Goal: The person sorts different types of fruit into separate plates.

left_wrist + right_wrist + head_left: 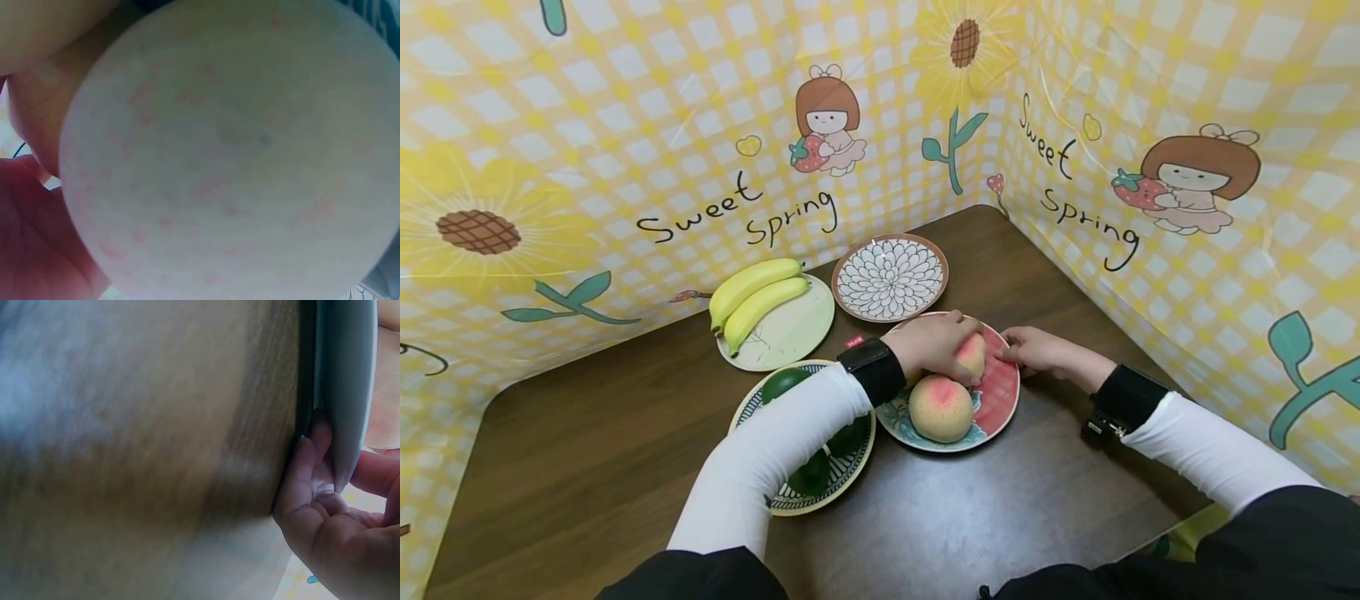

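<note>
1. Gripping the far peach (973, 353) from above: left hand (934, 343), fingers curled over it, on the red plate (1000, 392).
2. Filling the left wrist view: pale, pink-speckled skin of a peach (231, 156), palm (37, 244) at lower left; which peach, cannot tell.
3. Pinching the right rim of the red plate: right hand (1039, 350), fingers (312, 450) under the rim (344, 394), thumb over the top, seen edge-on in the right wrist view.
4. Lying free on the near side of the same plate: second peach (941, 407), just beside the held one.
5. Resting left of it, partly hidden under the left sleeve: striped plate (752, 400) with dark green fruits (784, 382).
6. Sitting further back on the tabletop (587, 450): pale green plate (797, 329) with two bananas (758, 298); flower-patterned plate (890, 277).
</note>
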Demonstrator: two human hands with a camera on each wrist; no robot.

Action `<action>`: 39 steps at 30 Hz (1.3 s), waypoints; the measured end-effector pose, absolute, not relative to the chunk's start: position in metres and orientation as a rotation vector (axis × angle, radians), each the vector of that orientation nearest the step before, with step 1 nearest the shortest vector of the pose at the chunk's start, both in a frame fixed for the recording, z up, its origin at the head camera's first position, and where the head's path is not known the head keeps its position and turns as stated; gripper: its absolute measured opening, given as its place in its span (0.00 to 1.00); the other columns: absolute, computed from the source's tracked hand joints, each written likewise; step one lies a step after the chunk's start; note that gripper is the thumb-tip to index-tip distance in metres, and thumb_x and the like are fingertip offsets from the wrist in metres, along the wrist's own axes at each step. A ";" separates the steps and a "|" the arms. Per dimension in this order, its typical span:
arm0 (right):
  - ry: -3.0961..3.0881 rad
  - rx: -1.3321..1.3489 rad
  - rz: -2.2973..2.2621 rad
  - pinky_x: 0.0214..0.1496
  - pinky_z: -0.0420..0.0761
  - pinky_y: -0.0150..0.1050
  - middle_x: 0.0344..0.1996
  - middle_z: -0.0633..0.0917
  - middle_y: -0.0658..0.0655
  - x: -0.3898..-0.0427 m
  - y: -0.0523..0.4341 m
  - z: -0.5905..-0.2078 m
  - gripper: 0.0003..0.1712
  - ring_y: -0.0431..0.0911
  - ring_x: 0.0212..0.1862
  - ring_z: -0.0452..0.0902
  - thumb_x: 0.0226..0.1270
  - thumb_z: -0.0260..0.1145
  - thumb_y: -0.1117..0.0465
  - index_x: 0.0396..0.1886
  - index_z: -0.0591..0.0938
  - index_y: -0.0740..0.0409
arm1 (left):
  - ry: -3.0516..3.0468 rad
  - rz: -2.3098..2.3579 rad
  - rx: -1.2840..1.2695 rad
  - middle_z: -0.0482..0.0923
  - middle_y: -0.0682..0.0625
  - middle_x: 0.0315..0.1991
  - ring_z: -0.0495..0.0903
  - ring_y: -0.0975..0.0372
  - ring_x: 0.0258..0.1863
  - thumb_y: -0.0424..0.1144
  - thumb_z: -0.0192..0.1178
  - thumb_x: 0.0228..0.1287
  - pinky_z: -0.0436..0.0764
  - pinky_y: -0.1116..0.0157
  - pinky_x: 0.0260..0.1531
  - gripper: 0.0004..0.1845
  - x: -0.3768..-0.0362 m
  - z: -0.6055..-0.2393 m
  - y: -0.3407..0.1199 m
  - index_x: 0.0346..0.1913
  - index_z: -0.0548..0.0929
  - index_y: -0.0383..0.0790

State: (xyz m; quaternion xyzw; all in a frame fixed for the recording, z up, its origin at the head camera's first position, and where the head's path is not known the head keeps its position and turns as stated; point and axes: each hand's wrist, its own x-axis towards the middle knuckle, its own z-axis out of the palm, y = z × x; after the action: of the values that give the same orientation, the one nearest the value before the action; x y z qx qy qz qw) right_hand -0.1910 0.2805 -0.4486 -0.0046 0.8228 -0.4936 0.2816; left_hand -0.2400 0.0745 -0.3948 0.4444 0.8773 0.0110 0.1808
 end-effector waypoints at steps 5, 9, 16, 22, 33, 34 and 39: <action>2.221 -0.021 -1.322 0.40 0.82 0.31 0.38 0.80 0.54 -0.191 0.280 -0.449 0.24 0.35 0.36 0.77 0.80 0.53 0.64 0.66 0.67 0.77 | 2.474 0.060 1.254 0.73 0.48 0.68 0.75 0.56 0.66 0.62 0.69 0.58 0.77 0.56 0.66 0.39 -0.239 -0.394 0.073 0.71 0.71 0.54; 2.214 -0.032 -1.346 0.40 0.82 0.31 0.39 0.81 0.54 -0.191 0.280 -0.450 0.24 0.34 0.35 0.77 0.80 0.53 0.64 0.67 0.66 0.78 | 2.468 0.095 1.224 0.73 0.49 0.67 0.76 0.57 0.64 0.64 0.66 0.61 0.77 0.57 0.65 0.39 -0.241 -0.391 0.071 0.72 0.71 0.54; 2.203 -0.038 -1.360 0.40 0.83 0.31 0.38 0.83 0.53 -0.192 0.279 -0.454 0.25 0.34 0.35 0.78 0.80 0.53 0.64 0.67 0.66 0.78 | 2.502 0.198 1.237 0.72 0.43 0.69 0.74 0.52 0.67 0.58 0.64 0.70 0.76 0.56 0.67 0.36 -0.246 -0.379 0.061 0.73 0.70 0.45; 2.231 -0.002 -1.296 0.40 0.84 0.32 0.39 0.82 0.56 -0.193 0.277 -0.451 0.26 0.35 0.34 0.78 0.80 0.54 0.63 0.67 0.66 0.77 | 2.647 0.338 1.211 0.67 0.40 0.73 0.65 0.49 0.74 0.50 0.64 0.72 0.69 0.55 0.74 0.34 -0.259 -0.355 0.036 0.74 0.69 0.41; 2.160 0.006 -1.290 0.36 0.82 0.31 0.34 0.80 0.51 -0.195 0.274 -0.444 0.23 0.37 0.31 0.77 0.80 0.53 0.60 0.63 0.67 0.75 | 2.859 0.682 0.733 0.60 0.34 0.78 0.60 0.42 0.78 0.45 0.57 0.76 0.59 0.46 0.78 0.34 -0.313 -0.313 -0.087 0.77 0.61 0.34; 2.146 0.004 -1.297 0.36 0.82 0.31 0.33 0.80 0.50 -0.196 0.274 -0.444 0.22 0.36 0.31 0.77 0.81 0.53 0.60 0.62 0.67 0.75 | 2.860 0.704 0.680 0.60 0.33 0.77 0.59 0.41 0.78 0.45 0.55 0.77 0.59 0.45 0.78 0.34 -0.317 -0.313 -0.101 0.77 0.60 0.33; 2.099 -0.014 -1.283 0.35 0.82 0.31 0.28 0.80 0.47 -0.201 0.274 -0.441 0.23 0.36 0.30 0.77 0.84 0.46 0.56 0.61 0.67 0.74 | 2.838 0.753 0.408 0.56 0.28 0.78 0.57 0.37 0.77 0.46 0.49 0.80 0.60 0.40 0.75 0.34 -0.324 -0.319 -0.158 0.80 0.55 0.33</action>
State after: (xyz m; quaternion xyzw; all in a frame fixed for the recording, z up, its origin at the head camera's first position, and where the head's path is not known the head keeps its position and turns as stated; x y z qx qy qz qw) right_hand -0.2010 0.2738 -0.4414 -0.0054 0.8042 -0.4916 0.3341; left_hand -0.3241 -0.1585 -0.3191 0.1370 0.9536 0.2531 0.0886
